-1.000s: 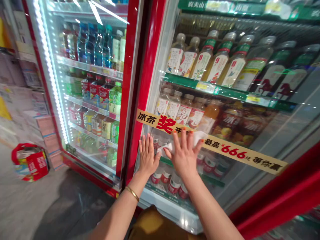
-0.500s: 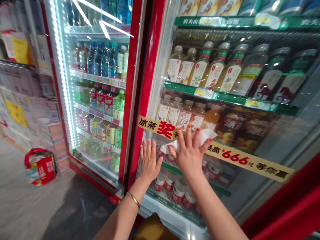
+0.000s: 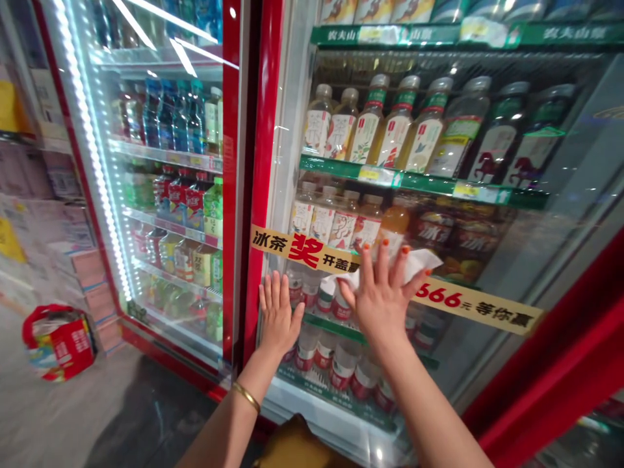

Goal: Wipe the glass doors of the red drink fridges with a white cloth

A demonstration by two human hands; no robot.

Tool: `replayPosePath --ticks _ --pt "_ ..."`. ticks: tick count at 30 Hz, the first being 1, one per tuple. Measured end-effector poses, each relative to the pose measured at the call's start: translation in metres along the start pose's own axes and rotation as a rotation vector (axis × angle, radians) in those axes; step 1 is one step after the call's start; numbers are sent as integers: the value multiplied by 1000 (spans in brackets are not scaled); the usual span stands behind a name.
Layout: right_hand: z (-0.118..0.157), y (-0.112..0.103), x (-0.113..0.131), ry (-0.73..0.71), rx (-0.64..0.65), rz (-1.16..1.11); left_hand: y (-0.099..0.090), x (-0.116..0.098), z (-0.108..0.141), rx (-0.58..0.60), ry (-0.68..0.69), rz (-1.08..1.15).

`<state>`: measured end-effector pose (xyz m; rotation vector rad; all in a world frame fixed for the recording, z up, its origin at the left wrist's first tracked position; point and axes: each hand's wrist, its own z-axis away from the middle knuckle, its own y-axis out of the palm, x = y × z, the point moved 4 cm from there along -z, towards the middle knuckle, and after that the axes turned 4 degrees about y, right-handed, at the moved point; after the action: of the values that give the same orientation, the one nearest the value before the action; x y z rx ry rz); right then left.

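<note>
My right hand [image 3: 383,302] lies against the glass door of a drinks fridge, fingers spread, pressing a white tissue [image 3: 426,261] to the pane. Corners of the tissue stick out on both sides of the hand. Under that hand runs a beige sticker strip [image 3: 507,315] with black and red characters, partly covered. My left hand [image 3: 280,318] rests flat on the door near its left edge, below the strip's left end, holding nothing. Its fingers are stretched and the thumb is apart. Behind the glass, bottled drinks [image 3: 390,130] stand in rows on green-edged shelves.
A second lit fridge [image 3: 170,221] with bottles stands at the left, beyond a red frame [image 3: 266,130]. Stacked cartons [image 3: 88,266] line the far left. A red bag-like package [image 3: 61,344] sits on the grey floor. Another red frame [image 3: 550,370] slants at the lower right.
My right hand has slid rightward along the strip with the tissue, uncovering characters on its left and covering others. My left hand stays near the door's left edge. The view has shifted right.
</note>
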<state>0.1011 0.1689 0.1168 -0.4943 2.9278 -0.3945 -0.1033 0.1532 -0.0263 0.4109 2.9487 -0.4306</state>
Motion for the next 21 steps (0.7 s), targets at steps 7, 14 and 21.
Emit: replayPosePath --ticks 7,14,21 --pt "-25 16 52 -256 85 -110 -16 -42 -47 -85 15 75" --pt "-1 -8 -18 92 -77 20 -9 -64 -100 -78 144 94" --pt "-18 -4 -9 -62 -11 15 -6 -62 -96 -74 128 106"
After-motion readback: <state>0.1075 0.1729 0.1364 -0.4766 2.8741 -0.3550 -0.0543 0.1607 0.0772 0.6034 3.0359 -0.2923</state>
